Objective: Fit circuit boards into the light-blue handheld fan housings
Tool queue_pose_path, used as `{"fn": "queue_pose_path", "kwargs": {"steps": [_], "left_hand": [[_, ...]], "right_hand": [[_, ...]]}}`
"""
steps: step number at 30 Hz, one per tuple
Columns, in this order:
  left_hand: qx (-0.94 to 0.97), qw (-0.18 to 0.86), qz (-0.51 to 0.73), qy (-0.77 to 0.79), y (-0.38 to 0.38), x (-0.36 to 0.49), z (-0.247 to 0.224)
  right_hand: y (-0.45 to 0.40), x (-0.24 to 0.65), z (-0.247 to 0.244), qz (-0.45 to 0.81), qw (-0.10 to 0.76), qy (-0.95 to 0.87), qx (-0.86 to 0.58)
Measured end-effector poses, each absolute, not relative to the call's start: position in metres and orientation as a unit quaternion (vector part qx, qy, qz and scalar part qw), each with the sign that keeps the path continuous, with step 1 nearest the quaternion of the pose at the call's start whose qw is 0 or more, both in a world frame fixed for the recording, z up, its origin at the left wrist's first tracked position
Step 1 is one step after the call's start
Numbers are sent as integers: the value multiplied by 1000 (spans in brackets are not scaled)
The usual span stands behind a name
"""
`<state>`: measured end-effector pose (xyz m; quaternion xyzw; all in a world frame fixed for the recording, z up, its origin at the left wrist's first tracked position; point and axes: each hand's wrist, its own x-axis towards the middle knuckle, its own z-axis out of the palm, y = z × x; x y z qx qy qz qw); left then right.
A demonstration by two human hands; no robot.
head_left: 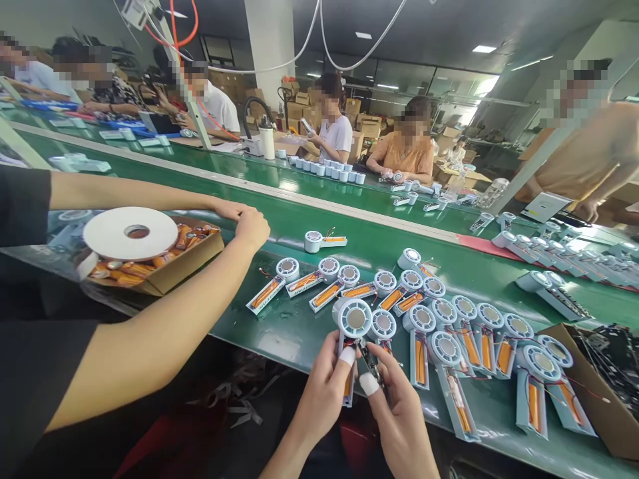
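Observation:
My left hand (324, 386) is closed around the handle of a light blue handheld fan (355, 318), its round head facing up and its handle open. A white wrap covers the thumb. Between the fingers of my right hand (399, 406), whose thumb is wrapped too, is a small dark circuit board (370, 362), held against the fan just below its head. Close by on the bench lie several more open fans (419, 319), each with an orange battery and thin wires in the handle.
A co-worker's forearms (200, 293) reach in from the left, beside a cardboard box of orange batteries (184, 266) with a white reel (107, 233) on top. At right stands a box of dark circuit boards (606, 362). Other people sit across the green bench (279, 213).

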<state>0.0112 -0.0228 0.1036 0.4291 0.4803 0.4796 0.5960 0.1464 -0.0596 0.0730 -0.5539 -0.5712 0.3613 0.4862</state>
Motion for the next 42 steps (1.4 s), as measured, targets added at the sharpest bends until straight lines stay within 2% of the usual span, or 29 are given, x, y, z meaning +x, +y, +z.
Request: {"fn": "queue_pose_path", "kwargs": {"steps": [3, 9, 16, 19, 29, 38, 42], "left_hand": [[411, 615, 491, 460, -21, 13, 104], [399, 578, 517, 489, -16, 21, 104], [364, 589, 505, 515, -21, 21, 109], [353, 580, 505, 533, -24, 24, 104], [378, 542, 482, 576, -27, 28, 91], [348, 593, 503, 524, -25, 21, 84], [348, 574, 519, 529, -26, 20, 85]], "right_hand": [[-60, 150, 68, 324, 479, -609, -543], [-69, 140, 63, 164, 481, -666, -546], [-58, 138, 61, -16, 436, -714, -548], [-55, 134, 65, -51, 409, -719, -559], [-61, 121, 70, -43, 302, -757, -578], [-55, 137, 101, 100, 265, -821, -496], [-55, 144, 103, 144, 212, -828, -498]]}}
